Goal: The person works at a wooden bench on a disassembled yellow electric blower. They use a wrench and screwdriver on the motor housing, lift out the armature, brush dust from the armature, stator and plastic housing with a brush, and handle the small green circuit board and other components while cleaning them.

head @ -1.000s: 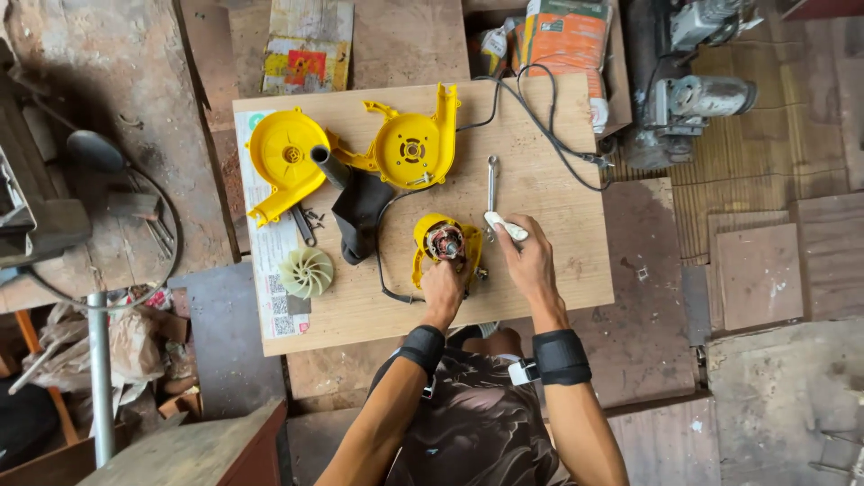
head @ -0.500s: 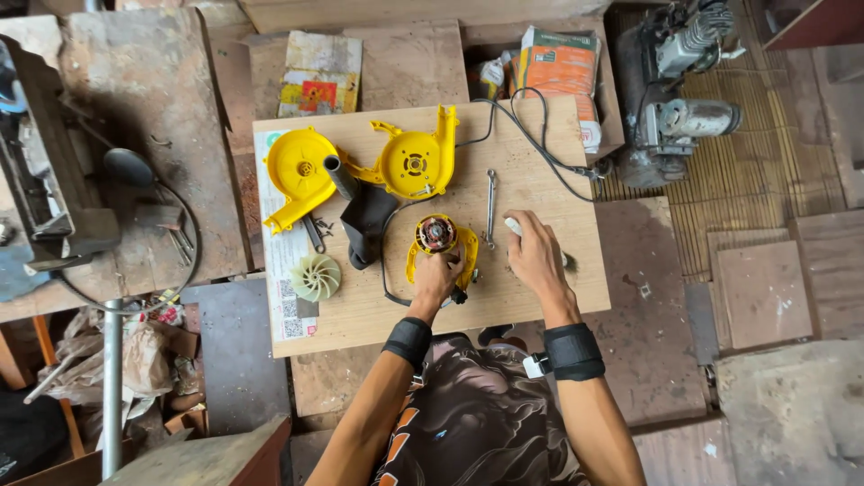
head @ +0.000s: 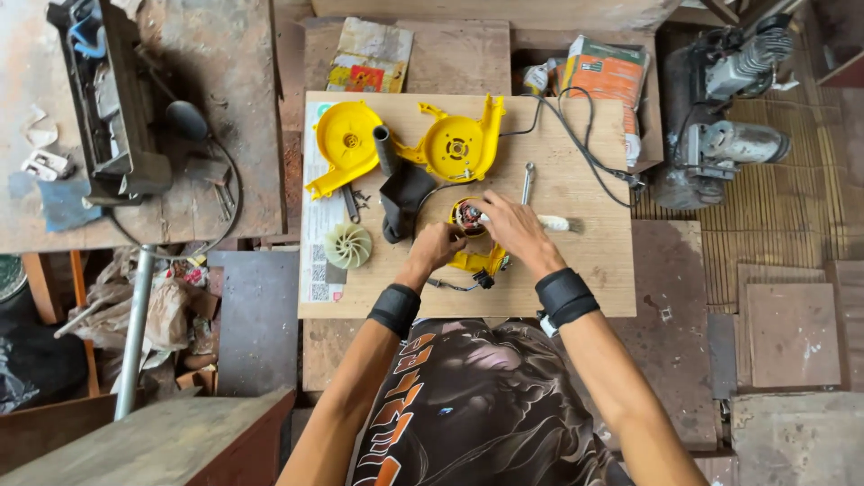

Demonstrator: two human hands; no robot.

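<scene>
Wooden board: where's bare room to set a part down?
On the wooden board, the right side is free, from the spanner and black cable to the edge. Crowded: both yellow housing halves, fan wheel, motor under the left hand and right hand.

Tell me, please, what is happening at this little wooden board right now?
A person works on a taken-apart yellow power tool on a wooden board. The left hand steadies the yellow motor part, whose copper windings show, while the right hand holds a white brush at its top. Two yellow shell halves, a black nozzle, a pale fan wheel and a wrench lie around it on the board.
</scene>
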